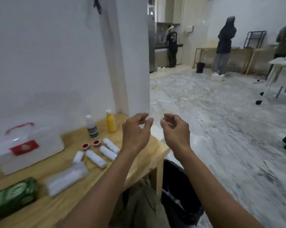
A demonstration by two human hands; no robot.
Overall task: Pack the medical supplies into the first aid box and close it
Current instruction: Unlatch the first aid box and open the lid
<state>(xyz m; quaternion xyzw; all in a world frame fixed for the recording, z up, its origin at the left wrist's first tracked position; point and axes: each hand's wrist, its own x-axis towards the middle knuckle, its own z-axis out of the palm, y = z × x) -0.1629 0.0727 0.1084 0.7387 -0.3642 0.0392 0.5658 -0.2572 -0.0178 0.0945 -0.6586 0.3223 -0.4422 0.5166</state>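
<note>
Both bare forearms extend forward and upward from the lower edge of the view, converging toward the centre. Left hand (135,129) and right hand (175,129) are raised side by side, near each other but apart, backs toward the camera, fingers loosely curled, holding nothing.

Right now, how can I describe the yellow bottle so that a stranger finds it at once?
Start at the wooden table against the white wall. Go to its far edge, where two bottles stand upright side by side, beyond the white rolls. The yellow bottle is the right one; its body is plain yellow, while the white bottle beside it has a green label.
</note>
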